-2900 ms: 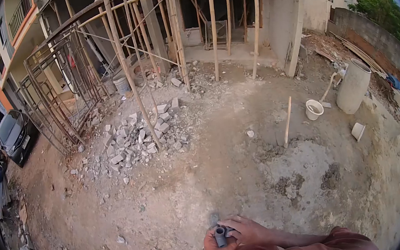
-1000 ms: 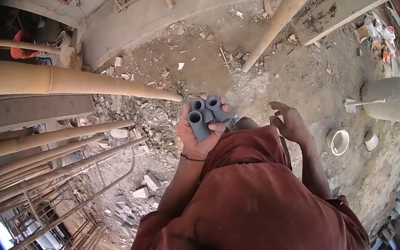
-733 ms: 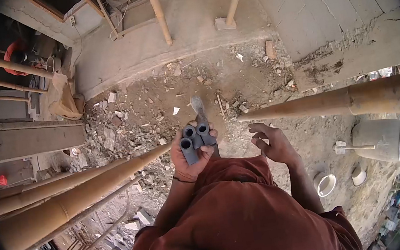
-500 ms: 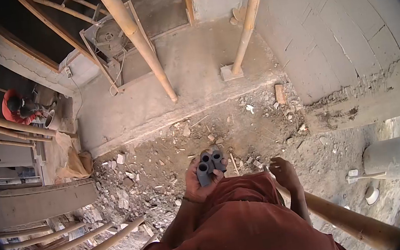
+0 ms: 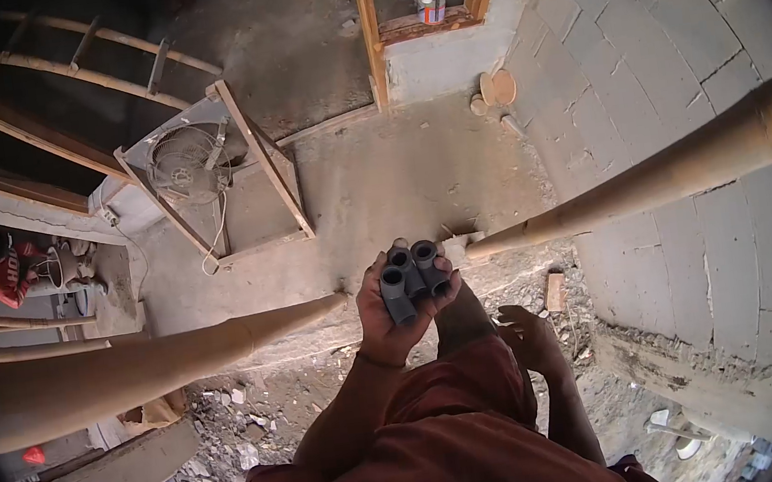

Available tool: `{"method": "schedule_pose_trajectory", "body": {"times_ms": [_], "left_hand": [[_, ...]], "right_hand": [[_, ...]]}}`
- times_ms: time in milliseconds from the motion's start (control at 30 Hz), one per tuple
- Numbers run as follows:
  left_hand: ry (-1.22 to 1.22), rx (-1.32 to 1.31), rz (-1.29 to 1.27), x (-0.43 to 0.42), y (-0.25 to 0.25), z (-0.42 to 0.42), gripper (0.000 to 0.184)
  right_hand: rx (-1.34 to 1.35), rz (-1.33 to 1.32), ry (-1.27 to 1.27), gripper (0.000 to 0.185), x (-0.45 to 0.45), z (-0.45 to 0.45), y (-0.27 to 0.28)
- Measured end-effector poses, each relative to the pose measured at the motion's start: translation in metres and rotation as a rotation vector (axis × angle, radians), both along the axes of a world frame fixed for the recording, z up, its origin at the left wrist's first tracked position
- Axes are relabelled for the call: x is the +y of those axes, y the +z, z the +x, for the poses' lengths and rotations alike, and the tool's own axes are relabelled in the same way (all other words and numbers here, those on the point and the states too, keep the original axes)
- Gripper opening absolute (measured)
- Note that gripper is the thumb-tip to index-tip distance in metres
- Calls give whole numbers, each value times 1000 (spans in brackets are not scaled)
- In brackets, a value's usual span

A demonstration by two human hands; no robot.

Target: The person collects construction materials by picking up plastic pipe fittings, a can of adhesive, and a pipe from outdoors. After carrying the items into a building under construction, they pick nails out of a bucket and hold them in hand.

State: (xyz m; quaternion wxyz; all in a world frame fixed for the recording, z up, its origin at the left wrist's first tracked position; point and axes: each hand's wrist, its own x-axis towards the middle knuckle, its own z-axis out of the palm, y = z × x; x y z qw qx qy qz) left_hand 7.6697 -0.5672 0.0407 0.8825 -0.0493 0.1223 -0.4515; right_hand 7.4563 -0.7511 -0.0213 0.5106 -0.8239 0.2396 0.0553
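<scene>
My left grip (image 5: 384, 323) sits at twelve o'clock from my chest, palm up, fingers (image 5: 452, 281) curled closed around its load. My left forearm (image 5: 342, 420) angles toward one o'clock. My right grip (image 5: 531, 341) hangs lower, between one and two, fingers loosely bent, its forearm (image 5: 573, 415) pointing just short of twelve.

left hand (image 5: 383, 330): cups three grey fittings (image 5: 400, 309), open ends toward camera | right hand (image 5: 531, 339): loosely curled, near forward leg (image 5: 463, 321) | ahead: fan (image 5: 176, 166) at wooden frame (image 5: 269, 164); can (image 5: 431, 10) on sill (image 5: 401, 35) | right: brick (image 5: 555, 292) near block wall (image 5: 644, 65) | sides: bamboo poles (image 5: 179, 358) | far left: person in red (image 5: 6, 273) beside bucket (image 5: 58, 270)
</scene>
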Motion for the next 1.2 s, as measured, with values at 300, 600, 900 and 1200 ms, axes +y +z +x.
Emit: {"method": "schedule_pose_trajectory", "body": {"times_ms": [300,600,900,1200], "left_hand": [[120,118,-34,-77,27,228,29],[178,333,63,-80,-55,394,32],[266,357,331,-68,-58,553,40],[398,373,97,-71,-70,676,16]], "right_hand": [[-123,-109,39,32,-136,307,56],[-191,-340,-197,43,-327,693,-78],[377,-924,120,76,-499,917,-238],[454,-867,-65,71,-442,898,-248]]}}
